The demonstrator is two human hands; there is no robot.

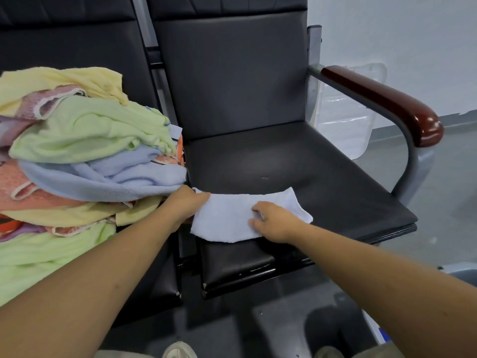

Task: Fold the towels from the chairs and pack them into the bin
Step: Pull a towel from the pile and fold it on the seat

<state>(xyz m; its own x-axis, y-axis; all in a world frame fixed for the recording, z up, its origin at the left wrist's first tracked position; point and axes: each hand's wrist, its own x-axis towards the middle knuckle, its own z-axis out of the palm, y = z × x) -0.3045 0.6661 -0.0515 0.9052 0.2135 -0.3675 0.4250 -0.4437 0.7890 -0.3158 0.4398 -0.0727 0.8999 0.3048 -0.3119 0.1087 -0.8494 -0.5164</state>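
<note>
My left hand (187,202) pinches the white towel (229,219) by its edge — right hand (276,222), fingers loosely bent, pins it flat for folding.

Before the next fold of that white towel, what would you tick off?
1. The white towel lies flat on the chair seat: ok.
2. The left hand has a grip on its left edge: ok.
3. The right hand rests on it: ok; pressing or pinching, cannot tell.
4. The towel pile on the neighbouring chair is clear of the fold: not ok, it bulges up to the left hand.
5. The clear bin behind the armrest has room: cannot tell.
</note>
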